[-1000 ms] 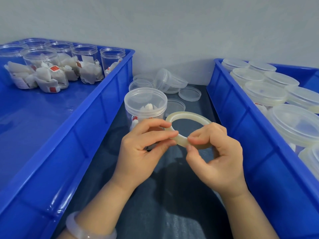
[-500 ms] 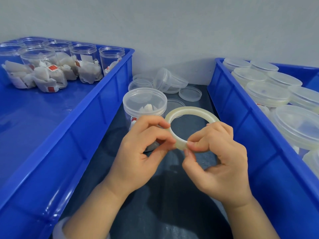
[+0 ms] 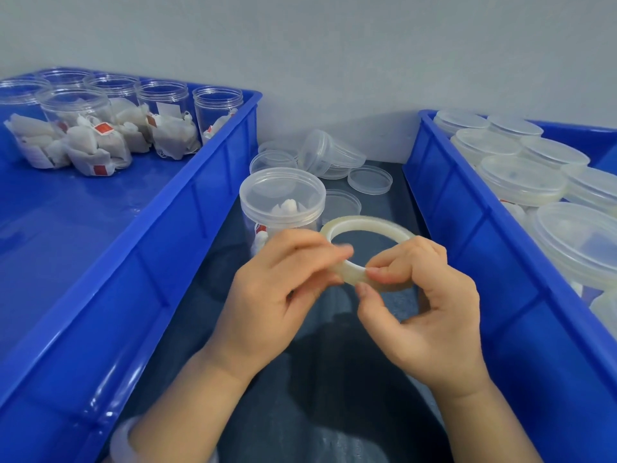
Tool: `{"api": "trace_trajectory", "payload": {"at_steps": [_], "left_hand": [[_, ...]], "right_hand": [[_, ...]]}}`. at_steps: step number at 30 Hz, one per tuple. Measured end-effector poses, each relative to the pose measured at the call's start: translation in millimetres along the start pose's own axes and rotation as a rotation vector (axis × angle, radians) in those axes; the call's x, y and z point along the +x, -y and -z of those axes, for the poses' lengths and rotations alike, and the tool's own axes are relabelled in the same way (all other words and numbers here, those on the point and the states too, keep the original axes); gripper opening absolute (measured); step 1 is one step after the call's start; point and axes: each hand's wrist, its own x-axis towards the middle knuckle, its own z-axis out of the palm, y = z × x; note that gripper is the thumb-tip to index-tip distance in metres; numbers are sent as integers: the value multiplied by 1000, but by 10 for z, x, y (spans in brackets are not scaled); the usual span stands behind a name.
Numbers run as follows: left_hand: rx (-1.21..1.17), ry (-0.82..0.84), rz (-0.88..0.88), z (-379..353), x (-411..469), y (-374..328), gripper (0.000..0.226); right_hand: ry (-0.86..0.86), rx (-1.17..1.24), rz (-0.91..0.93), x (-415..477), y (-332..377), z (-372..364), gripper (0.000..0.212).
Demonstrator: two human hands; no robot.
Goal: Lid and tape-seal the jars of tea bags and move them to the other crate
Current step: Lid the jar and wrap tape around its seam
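A person works a roll of clear tape (image 3: pixel 367 225) in the gap between two blue crates. The right hand (image 3: pixel 424 315) pinches the near edge of the ring between thumb and forefinger, and the left hand (image 3: pixel 277 295) curls onto it just beside, fingertips blurred. Over the past second the roll has hardly shifted, but the left fingers have gone from a steady pinch to a quick pick at the tape — a sign, most likely, that the loose end is only now being lifted. Whether any strip is free cannot be told. The jar (image 3: pixel 282 198) due for sealing stands lidded on the dark table (image 3: pixel 334 396) just behind the left hand, tea bags inside. Open jars of tea bags (image 3: pixel 160 118) wait in the left crate (image 3: pixel 187 208); lidded jars (image 3: pixel 521 178) fill the right crate (image 3: pixel 467 235). Spare lids (image 3: pixel 369 179) lie beyond — taping of this jar has not begun.
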Motion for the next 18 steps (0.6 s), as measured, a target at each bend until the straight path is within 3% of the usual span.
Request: {"api": "trace_trajectory", "payload": {"at_steps": [8,18], "left_hand": [[111,-115,-36,-46,-16,-20,16],[101,-152,49,-105,-24,-12,10]], "right_hand": [[-6,92,-163,13,44,-21,19],[29,19,-110,12,-9,-44,15]]}}
